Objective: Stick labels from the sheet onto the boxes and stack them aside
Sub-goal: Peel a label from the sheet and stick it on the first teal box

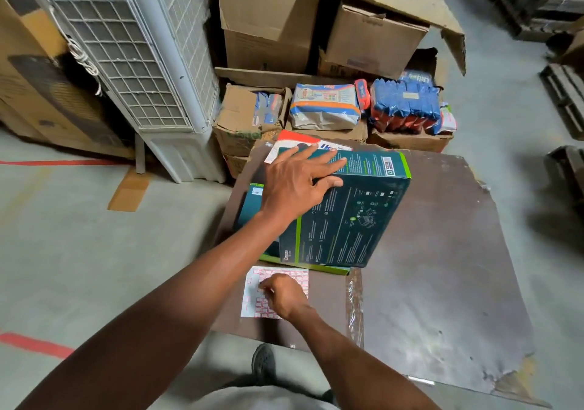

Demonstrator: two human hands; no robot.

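Note:
A dark teal box [347,217] with green edges stands tilted on a brown board [442,267]. It leans on a second teal box [251,204] lying flat beneath it, which bears a small white label [257,192]. My left hand [297,185] lies flat on the top of the tilted box, fingers spread. Nearer to me lies the white sheet of red-bordered labels [252,296]. My right hand [282,294] rests on that sheet with its fingertips pinched at a label; whether one is lifted is hidden.
A white air cooler [136,62] stands at the back left. Open cartons [268,30] and blue packets [404,106] are piled behind the board. A red-and-white box [294,141] peeks out behind the teal one. Red floor tape [34,345] runs at left. My shoe [264,362] is below.

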